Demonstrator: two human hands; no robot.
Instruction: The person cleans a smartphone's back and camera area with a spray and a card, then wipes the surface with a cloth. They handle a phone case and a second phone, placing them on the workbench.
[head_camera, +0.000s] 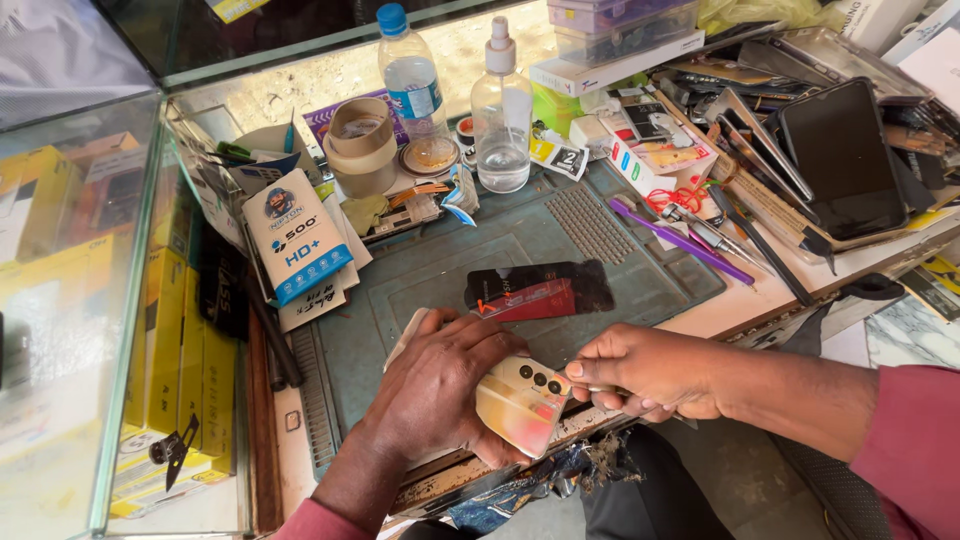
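Observation:
My left hand (440, 385) grips a smartphone (520, 405), back side up, with a pale iridescent back and three camera lenses. It rests near the front edge of a grey-green work mat (440, 270). My right hand (645, 370) is closed around a thin metal tool whose tip meets the phone's right edge by the lenses; most of the tool is hidden in the fist. Just beyond the hands, a black and red flat packet (540, 290) lies on the mat.
A roll of tape (360, 145), a water bottle (410, 75) and a clear pump bottle (502, 115) stand at the back. A white and blue packet (298, 240) lies left. Phones and screens (840, 155), purple tools (680, 240) pile right. Glass case (90, 300) at left.

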